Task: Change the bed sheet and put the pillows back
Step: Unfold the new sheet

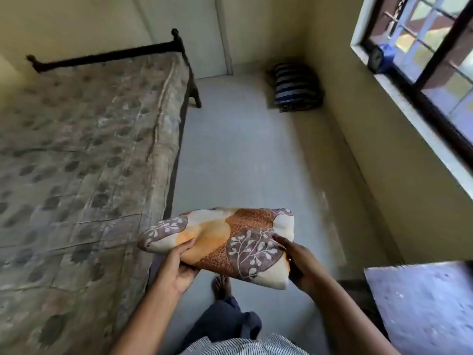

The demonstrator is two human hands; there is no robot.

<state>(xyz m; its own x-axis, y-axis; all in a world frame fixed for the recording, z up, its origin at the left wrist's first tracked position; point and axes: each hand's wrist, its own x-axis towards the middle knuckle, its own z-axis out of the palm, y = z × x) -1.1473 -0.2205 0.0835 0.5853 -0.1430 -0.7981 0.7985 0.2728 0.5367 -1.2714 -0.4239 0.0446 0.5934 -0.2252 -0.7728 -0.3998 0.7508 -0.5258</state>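
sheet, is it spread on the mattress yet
No, the sheet is folded and held by the left hand and right hand over the floor beside the mattress.

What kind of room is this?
Probably a small bedroom: a bare bed, what look like striped pillows stacked on the floor, and a folded sheet held between the left hand and right hand.
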